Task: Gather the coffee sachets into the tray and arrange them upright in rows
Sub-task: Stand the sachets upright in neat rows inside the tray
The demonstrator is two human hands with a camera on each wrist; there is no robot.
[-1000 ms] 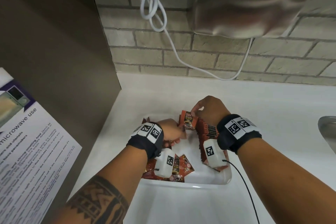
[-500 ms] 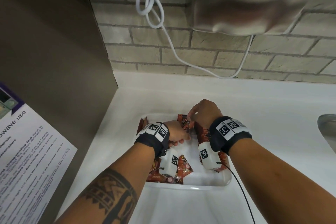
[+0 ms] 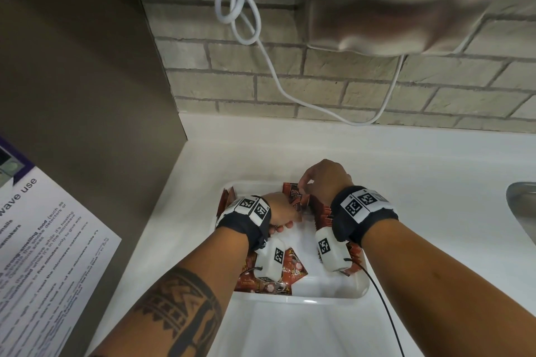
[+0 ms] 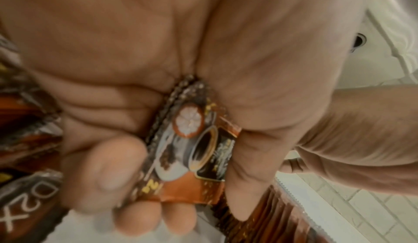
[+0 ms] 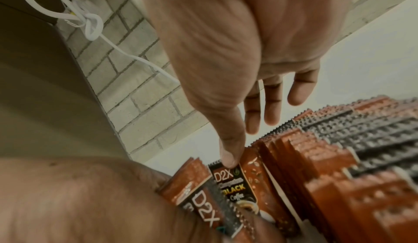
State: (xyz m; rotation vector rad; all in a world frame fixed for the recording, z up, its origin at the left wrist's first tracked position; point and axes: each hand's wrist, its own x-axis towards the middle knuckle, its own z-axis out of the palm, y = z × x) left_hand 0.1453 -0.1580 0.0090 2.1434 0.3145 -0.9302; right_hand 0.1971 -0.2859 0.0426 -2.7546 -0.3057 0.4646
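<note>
A white tray (image 3: 301, 301) sits on the white counter. Along its right side stands a row of upright red-brown coffee sachets (image 3: 322, 213) (image 5: 339, 157). Several sachets (image 3: 291, 269) lie flat in the near left corner, and a few more (image 3: 227, 197) lean at the far left. My left hand (image 3: 285, 223) (image 4: 181, 175) grips a small stack of sachets (image 4: 194, 148) between thumb and fingers, over the tray's middle. My right hand (image 3: 301, 185) (image 5: 230, 162) pinches the top edge of a D2X sachet (image 3: 294, 193) (image 5: 235, 184) from that stack, beside the upright row.
A steel hand dryer (image 3: 406, 9) hangs on the brick wall above, with a looped white cable (image 3: 240, 23). A brown cabinet side (image 3: 87, 95) with a printed notice (image 3: 43, 240) closes off the left. A sink rim (image 3: 522, 203) shows at the right.
Both hands have sunk slightly lower into the tray, still on the same sachets. The head view has tilted, showing more of the wall.
</note>
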